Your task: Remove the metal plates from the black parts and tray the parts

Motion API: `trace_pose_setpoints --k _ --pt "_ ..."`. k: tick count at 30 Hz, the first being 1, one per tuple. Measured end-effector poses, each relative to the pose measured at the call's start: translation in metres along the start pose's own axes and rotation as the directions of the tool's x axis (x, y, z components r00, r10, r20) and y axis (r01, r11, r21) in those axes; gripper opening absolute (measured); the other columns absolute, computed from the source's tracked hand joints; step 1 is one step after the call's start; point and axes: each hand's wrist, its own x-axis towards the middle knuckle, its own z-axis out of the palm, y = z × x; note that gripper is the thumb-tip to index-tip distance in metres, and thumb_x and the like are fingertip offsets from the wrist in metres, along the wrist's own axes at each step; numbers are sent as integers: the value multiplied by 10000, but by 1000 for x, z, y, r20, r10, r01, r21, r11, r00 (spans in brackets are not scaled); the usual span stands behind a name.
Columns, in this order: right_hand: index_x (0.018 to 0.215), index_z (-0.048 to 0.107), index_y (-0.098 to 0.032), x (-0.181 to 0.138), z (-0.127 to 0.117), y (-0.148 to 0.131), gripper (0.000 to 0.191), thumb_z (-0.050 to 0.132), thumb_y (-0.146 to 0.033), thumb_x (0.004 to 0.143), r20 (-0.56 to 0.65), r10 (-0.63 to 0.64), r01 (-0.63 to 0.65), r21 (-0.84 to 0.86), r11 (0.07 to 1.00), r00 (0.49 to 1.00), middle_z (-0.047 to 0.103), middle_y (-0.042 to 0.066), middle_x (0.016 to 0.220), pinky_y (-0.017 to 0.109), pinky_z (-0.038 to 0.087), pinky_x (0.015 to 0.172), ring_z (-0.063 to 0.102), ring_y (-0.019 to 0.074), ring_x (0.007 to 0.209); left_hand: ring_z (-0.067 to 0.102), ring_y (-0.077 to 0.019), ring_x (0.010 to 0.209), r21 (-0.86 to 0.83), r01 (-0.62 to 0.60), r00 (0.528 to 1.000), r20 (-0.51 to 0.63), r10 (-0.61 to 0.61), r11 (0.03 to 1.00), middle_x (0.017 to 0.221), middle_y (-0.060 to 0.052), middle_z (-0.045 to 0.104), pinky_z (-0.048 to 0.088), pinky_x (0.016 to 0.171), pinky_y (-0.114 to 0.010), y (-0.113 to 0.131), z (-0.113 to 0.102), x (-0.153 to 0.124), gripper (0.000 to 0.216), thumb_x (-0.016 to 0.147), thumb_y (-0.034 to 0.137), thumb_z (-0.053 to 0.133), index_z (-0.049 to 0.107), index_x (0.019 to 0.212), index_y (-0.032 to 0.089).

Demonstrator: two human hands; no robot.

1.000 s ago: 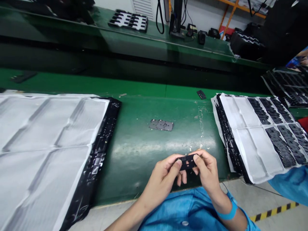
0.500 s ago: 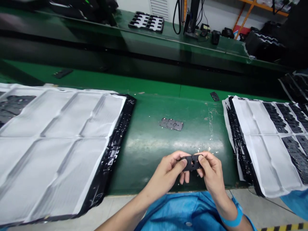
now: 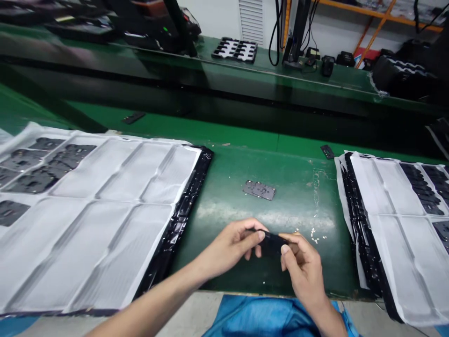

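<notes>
Both of my hands pinch one small flat black plastic part (image 3: 271, 243) just above the near edge of the green bench (image 3: 245, 159). My left hand (image 3: 229, 245) grips its left end between thumb and fingers. Its right end sits under the thumb of my right hand (image 3: 303, 267). The part is tilted nearly flat, so its cut-outs barely show. A grey flat plate with holes (image 3: 258, 189) lies on the bench a little beyond my hands.
A big black tray under white sheeting (image 3: 105, 210) fills the left, with dark parts in its far-left pockets. A similar tray stack (image 3: 396, 220) with black parts is at the right. A small black piece (image 3: 327, 151) lies behind. The rear bench carries a tray (image 3: 234, 49), cables and equipment.
The view has swung left, showing more of the left tray. My hands have turned the black part from facing me to nearly flat, and my left arm reaches in from further left.
</notes>
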Motion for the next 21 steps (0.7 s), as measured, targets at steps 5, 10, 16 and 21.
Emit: trace_pose_setpoints --k 5,10,16,21 --pt "1211 702 -175 2 -3 13 269 589 -336 1027 -13 -5 4 -28 1000 1000 670 32 876 250 476 570 542 128 614 660 -194 736 337 -93 968 -189 164 937 783 -35 744 503 690 -288 14 -54 42 263 814 434 743 749 870 177" --pt "1071 764 -176 -1 -4 23 253 586 -351 1028 -49 -12 6 -139 990 999 676 34 802 269 497 606 575 153 627 617 -179 642 465 -91 951 -222 216 880 714 -10 668 480 632 -284 9 -70 83 291 778 422 757 713 903 162" --pt "1041 770 -193 -1 -4 21 230 560 -288 1031 -20 -57 53 -165 985 998 694 41 833 270 500 623 595 160 647 612 -217 776 683 -120 918 -199 342 720 952 -49 655 497 804 -362 13 -65 81 181 841 317 741 735 978 200" --pt "1021 758 -209 3 -4 21 202 558 -234 1018 -4 -109 106 -198 974 994 631 11 791 270 467 610 554 149 616 654 -314 1058 881 -212 936 58 348 422 1217 -99 618 504 977 -446 30 -62 89 437 819 257 812 703 1235 181"
